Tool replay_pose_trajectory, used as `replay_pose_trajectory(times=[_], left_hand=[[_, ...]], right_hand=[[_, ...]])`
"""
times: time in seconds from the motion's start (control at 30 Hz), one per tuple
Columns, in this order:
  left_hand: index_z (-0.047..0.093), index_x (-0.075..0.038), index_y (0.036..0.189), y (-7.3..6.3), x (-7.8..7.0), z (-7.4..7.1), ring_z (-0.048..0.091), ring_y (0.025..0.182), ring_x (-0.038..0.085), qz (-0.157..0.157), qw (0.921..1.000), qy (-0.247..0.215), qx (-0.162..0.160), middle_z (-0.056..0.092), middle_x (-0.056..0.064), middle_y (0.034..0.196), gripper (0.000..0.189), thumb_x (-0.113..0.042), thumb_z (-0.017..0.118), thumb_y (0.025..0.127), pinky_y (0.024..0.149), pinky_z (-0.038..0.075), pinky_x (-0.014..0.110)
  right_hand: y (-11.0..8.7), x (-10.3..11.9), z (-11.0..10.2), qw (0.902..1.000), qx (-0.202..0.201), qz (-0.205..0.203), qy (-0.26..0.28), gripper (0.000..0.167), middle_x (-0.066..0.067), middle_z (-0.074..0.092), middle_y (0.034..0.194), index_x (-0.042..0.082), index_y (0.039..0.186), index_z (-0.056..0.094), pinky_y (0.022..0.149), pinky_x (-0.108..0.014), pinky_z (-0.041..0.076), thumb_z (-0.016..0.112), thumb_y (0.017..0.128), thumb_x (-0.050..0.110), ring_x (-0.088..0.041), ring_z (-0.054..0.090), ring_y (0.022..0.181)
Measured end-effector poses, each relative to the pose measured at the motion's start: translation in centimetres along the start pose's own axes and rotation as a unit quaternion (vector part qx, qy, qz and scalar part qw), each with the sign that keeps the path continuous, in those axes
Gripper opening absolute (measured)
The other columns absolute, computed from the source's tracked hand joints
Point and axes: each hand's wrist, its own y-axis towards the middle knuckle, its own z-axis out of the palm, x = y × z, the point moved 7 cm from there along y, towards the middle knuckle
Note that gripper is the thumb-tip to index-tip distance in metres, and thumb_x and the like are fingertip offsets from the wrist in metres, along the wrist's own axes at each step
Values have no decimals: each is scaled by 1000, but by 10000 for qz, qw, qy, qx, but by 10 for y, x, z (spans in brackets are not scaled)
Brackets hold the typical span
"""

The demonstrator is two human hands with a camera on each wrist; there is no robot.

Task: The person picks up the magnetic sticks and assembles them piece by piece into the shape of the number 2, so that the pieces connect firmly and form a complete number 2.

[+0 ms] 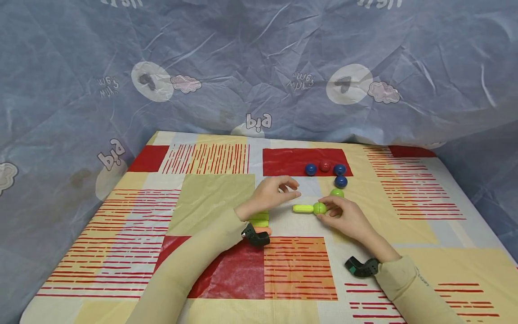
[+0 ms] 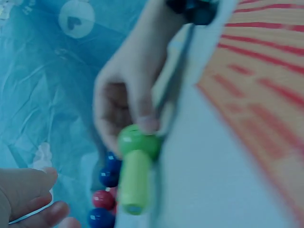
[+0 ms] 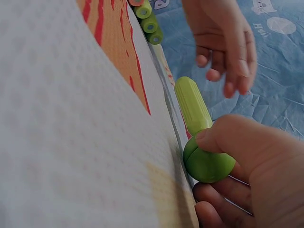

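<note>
In the head view my right hand [image 1: 344, 217] pinches a light green ball [image 1: 319, 208] between thumb and fingers. A ribbed yellow-green rod [image 1: 302, 209] is joined to that ball and points left; the right wrist view shows the ball [image 3: 209, 161] under the thumb and the rod [image 3: 192, 105] beyond. My left hand [image 1: 272, 192] hovers left of the rod, fingers loosely bent and holding nothing. Just past the right hand, a second green ball [image 1: 337, 193] lies partly hidden.
Beyond the hands sit several balls: a red one [image 1: 325, 166] and blue ones [image 1: 341, 182]. Yellow-green rods [image 1: 260, 219] and an orange rod [image 1: 264, 230] lie partly hidden by the left wrist. A blue-grey printed sheet [image 1: 259, 67] hangs behind the patterned tablecloth [image 1: 299, 265].
</note>
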Motion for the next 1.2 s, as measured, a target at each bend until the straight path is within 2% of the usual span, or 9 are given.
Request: replay_pose_trajectory(times=[0.17,0.3,0.43,0.6,0.83,1.03,1.2], left_hand=[[69,-10,103,34,-1,-12,60,86,8,-296,9990,-335,40,67,-4,96,24,-26,69,86,75,46,19],[68,-9,106,59,4,-13,59,92,8,-600,9969,-500,111,66,-4,99,26,-27,69,86,77,46,20],[67,-13,108,79,9,-8,58,96,9,-823,9957,-328,264,65,-3,105,26,-29,68,87,80,46,22],[65,-11,112,96,20,2,56,104,13,-946,9942,140,493,64,0,111,30,-28,67,87,88,42,25],[64,-15,117,109,37,22,53,111,12,-1069,9873,813,845,61,-3,119,34,-31,67,87,92,40,26],[63,-16,120,110,40,34,53,110,12,-922,9865,907,1003,60,-2,120,35,-26,67,87,92,40,23],[62,-15,122,110,39,38,52,109,12,-834,9867,931,1044,60,0,121,36,-21,67,87,92,39,23]], right_hand=[[-1,-2,0,10000,-55,-57,24,37,1,63,93,11,111,65,66,-26,50,76,79,26,-12,58,75],[-1,-2,0,10000,-59,-64,33,37,1,64,93,11,111,65,65,-26,50,76,79,27,-12,57,74],[0,-1,0,9999,-113,-92,-21,37,1,64,94,11,110,66,65,-26,49,77,78,26,-12,57,74],[0,-1,-1,9999,-126,-87,-17,36,1,64,95,11,110,66,65,-26,50,76,78,25,-12,57,74],[-2,-1,1,9999,-125,-66,36,36,2,64,93,11,110,65,65,-26,50,76,78,24,-12,57,74],[-2,1,0,9998,-175,-135,13,35,2,63,91,11,109,66,64,-26,50,76,78,22,-11,57,73],[-2,1,-1,9997,-193,-149,-14,35,2,63,90,11,109,66,64,-26,50,77,77,22,-12,57,72]])
